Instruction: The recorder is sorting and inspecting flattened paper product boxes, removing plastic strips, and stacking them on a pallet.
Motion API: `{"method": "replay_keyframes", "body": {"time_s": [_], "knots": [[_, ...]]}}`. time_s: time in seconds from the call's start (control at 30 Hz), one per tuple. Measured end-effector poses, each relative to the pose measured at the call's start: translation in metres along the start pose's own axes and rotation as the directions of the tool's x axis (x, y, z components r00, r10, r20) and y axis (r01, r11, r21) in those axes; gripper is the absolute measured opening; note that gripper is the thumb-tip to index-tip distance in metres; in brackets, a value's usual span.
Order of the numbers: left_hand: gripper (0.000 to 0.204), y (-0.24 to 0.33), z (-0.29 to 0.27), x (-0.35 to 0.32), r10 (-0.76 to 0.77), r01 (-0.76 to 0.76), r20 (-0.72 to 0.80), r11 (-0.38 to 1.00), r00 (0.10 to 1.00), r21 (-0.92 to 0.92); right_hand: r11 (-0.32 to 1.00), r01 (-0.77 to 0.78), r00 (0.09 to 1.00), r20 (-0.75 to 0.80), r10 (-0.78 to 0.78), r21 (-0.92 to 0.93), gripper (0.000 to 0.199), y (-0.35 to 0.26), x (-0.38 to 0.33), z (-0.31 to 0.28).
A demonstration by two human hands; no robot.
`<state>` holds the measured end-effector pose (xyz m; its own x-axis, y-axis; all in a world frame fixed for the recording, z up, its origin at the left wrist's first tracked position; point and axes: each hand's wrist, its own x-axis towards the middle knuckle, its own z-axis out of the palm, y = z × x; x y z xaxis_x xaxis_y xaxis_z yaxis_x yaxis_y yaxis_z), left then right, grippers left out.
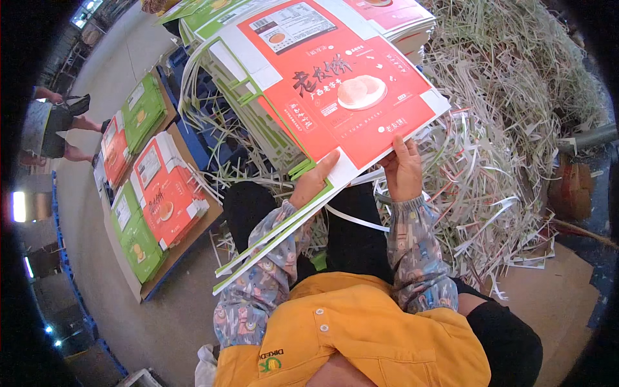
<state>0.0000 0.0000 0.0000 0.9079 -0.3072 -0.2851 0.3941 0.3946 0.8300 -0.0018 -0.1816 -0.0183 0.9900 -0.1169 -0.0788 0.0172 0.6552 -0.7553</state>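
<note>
L: red and green flat cartons [164, 193] on a cardboard base [180, 250], prob. keeping them off the floor. Ctr: L hand [316, 181], thumb pressed on near edge of red printed sheet [342, 80], fingers mostly hidden; green-edged strips [258, 259] trail over forearm. Sheet lies over tall stack [274, 138], apparently propped. R hand [404, 171] pinches near-R edge, seemingly to steady it. Far R: paper-strip heap [480, 161].

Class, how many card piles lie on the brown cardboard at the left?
4: far green pile, far red pile to its left, near red pile, near green pile to its left. Others may be hidden.
</note>
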Motion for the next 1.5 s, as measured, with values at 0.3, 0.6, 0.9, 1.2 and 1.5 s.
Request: {"method": "replay_keyframes", "body": {"time_s": [0.3,0.6,0.9,1.2,1.5], "knots": [[0.032,0.002,0.029,-0.01,0.024,-0.056,-0.107,0.948,0.994,-0.312,0.918,0.072,0.995,0.03,-0.091,0.39,0.028,0.006,0.0,-0.003],[0.034,0.003,0.033,-0.01,0.086,-0.11,-0.088,0.942,0.992,-0.318,0.788,0.016,0.999,0.022,-0.037,0.616,0.033,0.003,-0.004,0.012],[0.029,0.027,-0.007,0.007,0.244,-0.195,0.051,0.869,0.968,-0.455,0.971,-0.002,1.0,-0.008,0.0,-0.241,0.023,-0.024,-0.015,-0.081],[0.025,0.007,0.0,0.0,0.051,-0.055,-0.021,0.97,0.998,-0.236,-0.16,0.012,0.732,0.118,-0.671,-0.987,0.016,-0.066,0.065,-0.187],[0.025,0.011,-0.004,-0.011,-0.026,0.013,-0.09,0.989,0.996,-0.15,-0.401,-0.132,0.845,0.108,-0.524,-0.907,0.015,-0.12,0.109,-0.184]]}}
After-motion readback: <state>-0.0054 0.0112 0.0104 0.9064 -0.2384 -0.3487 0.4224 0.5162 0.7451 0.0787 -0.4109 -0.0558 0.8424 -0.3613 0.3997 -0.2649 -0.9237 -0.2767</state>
